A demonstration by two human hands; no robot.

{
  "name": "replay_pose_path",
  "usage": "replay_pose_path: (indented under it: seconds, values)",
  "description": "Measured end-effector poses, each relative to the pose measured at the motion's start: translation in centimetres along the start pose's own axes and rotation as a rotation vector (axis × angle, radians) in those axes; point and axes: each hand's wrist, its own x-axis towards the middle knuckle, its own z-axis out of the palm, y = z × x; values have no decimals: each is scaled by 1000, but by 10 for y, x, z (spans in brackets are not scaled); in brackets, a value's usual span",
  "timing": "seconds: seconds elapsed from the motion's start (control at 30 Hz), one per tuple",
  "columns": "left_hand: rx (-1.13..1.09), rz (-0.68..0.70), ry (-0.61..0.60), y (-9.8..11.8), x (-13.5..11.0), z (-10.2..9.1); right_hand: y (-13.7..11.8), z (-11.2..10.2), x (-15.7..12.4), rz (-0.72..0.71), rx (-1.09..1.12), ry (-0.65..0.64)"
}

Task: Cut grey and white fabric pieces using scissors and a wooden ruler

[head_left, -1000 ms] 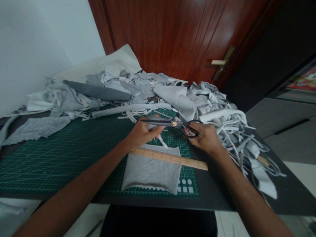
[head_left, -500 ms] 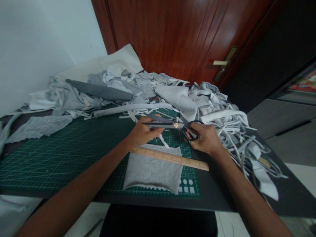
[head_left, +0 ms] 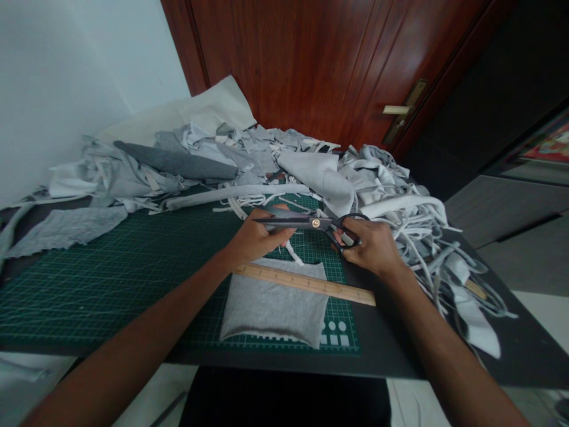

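My right hand (head_left: 371, 243) is closed round the black handles of a large pair of scissors (head_left: 306, 223), whose blades point left. The blades lie over the fingers of my left hand (head_left: 258, 237). That hand pinches a grey fabric strip (head_left: 278, 212); its fingers partly hide the strip. A narrow pale end (head_left: 294, 254) hangs below the fingers. Beneath my hands a grey fabric piece (head_left: 275, 308) lies flat on the green cutting mat (head_left: 133, 267). Across its upper part rests a wooden ruler (head_left: 306, 284), slanting down to the right.
Heaps of grey and white fabric scraps (head_left: 262, 145) line the back of the dark table (head_left: 386, 350). More strips (head_left: 413, 237) pile up on the right. A ragged grey piece (head_left: 66, 228) lies at the left. Behind stand a wooden door (head_left: 284, 65) and a white wall (head_left: 89, 65).
The scissors have shifted slightly at the left hand, and their blades look closer together. Both hands stay almost where they were; the ruler and the flat fabric have not moved.
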Motion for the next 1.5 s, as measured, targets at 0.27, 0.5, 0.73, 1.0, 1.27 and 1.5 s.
replay_pose_path:
  seconds: [0.27,0.5,0.73,1.0,1.27,1.5]
  values:
    - [-1,-3,7,-2,-1,0,1,0,0,22,22,-24]
    - [10,-11,24,-3,-1,1,0,-3,-1,27,58,-48]
    - [55,10,44,-5,0,0,-3,-2,-1,63,41,-51]
    - [-17,-36,1,-1,0,-3,-6,-3,0,68,50,-70]
    - [26,-39,14,-1,0,-2,-3,-2,0,46,33,-59]
    - [55,8,11,-2,0,-1,0,-1,0,47,13,-46]
